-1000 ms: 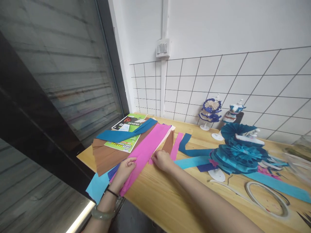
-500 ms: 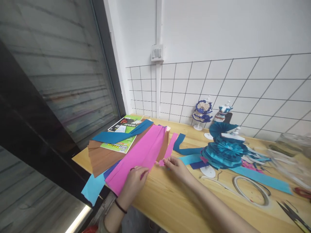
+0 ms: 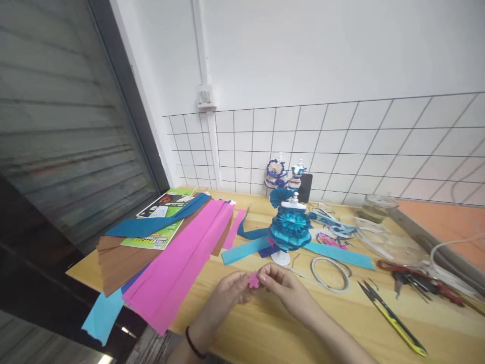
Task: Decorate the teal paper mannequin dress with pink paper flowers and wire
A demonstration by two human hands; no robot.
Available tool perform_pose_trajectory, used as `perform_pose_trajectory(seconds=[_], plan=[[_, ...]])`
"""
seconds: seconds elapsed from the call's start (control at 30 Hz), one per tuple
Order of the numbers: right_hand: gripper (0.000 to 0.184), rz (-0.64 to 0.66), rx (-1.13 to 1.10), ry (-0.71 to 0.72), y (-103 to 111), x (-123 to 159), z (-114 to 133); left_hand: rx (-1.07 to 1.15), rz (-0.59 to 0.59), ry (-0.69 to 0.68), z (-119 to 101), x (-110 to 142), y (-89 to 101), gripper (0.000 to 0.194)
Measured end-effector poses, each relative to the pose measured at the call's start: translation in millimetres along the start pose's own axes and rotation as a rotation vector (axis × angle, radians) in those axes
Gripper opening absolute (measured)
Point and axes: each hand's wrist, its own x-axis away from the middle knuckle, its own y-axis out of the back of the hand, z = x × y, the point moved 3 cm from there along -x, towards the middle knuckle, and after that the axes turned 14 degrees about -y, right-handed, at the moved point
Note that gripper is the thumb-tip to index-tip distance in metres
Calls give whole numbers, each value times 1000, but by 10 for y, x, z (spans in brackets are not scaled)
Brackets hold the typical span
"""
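Both my hands meet low in the middle of the wooden table [image 3: 288,333]. My left hand [image 3: 227,292] and my right hand [image 3: 282,284] pinch a small pink paper piece [image 3: 253,280] between their fingertips, just above the tabletop. A wide pink crepe sheet [image 3: 182,260] lies to the left of my hands. Behind them stands a blue paper dress on a white stand [image 3: 288,227], with a light blue strip [image 3: 242,249] at its foot.
Brown paper [image 3: 121,258], a dark blue strip [image 3: 159,222] and a green booklet [image 3: 161,222] lie at the left edge. A tape ring [image 3: 329,266], yellow-handled scissors [image 3: 390,316], red scissors [image 3: 417,280] and a glass jar [image 3: 375,206] are to the right. A wire grid [image 3: 341,146] lines the wall.
My hands have left the pink sheet and come together nearer me, holding a small pink piece. The view has swung right, showing scissors and a jar.
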Motion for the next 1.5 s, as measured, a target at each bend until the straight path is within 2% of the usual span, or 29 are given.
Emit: perform_pose_trajectory(seconds=[0.1, 0.2, 0.37, 0.63, 0.8, 0.9, 1.0, 1.07, 1.2, 1.33, 1.5], plan=[[28, -10, -19, 32, 129, 136, -26, 127, 9, 50, 32, -38, -258, 23], [28, -35, -2, 51, 258, 248, -62, 215, 16, 87, 56, -58, -424, 15], [32, -101, 47, 43, 452, 397, -133, 156, -14, 62, 57, -111, -612, 12], [36, -183, -55, -6, 589, 391, -284, -104, -58, -66, 145, -289, -749, 19], [40, -265, -93, -27, 648, 321, -350, -128, -74, -75, 248, -384, -753, 21], [40, -292, -92, -37, 712, 296, -333, -3, -102, -42, 292, -452, -743, 26], [39, -308, -67, -14, 808, 259, -275, 218, -152, 43, 349, -558, -728, 30], [39, -311, -48, 7, 872, 214, -235, 368, -171, 104, 394, -652, -729, 24], [38, -274, -26, 60, 934, 75, -196, 590, -165, 125, 450, -831, -766, 10], [37, -299, -54, 86, 930, -54, -234, 723, -162, 151, 488, -907, -804, 6], [33, -338, -135, 85, 903, -134, -307, 784, -164, 153, 531, -923, -782, 6]])
